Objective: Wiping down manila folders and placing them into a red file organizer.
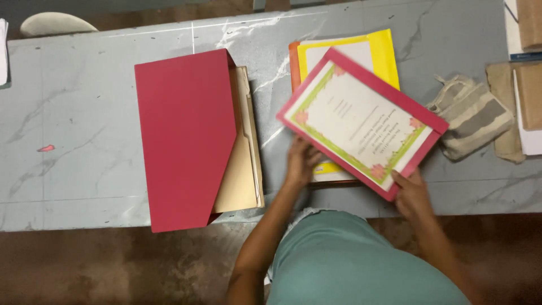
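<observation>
The bench (84,113) is pale grey-blue with darker veins and white streaks like marble, and bears one small red fleck (46,148). The big folder (183,138) is plain deep red over a tan file (245,169). The held folder (361,121) is pink-red, its white sheet framed in green with pink flowers. Beneath lie a yellow folder (384,53) and an orange edge (293,65). The cloth pouch (471,116) is beige with grey stripes.

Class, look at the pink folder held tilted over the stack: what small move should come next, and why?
Probably lower the pink folder and square it with the yellow folder beneath. Both hands, left hand and right hand, hold it by its near edge, tilted and skewed across the stack, while the red folder lies apart on the table.
</observation>
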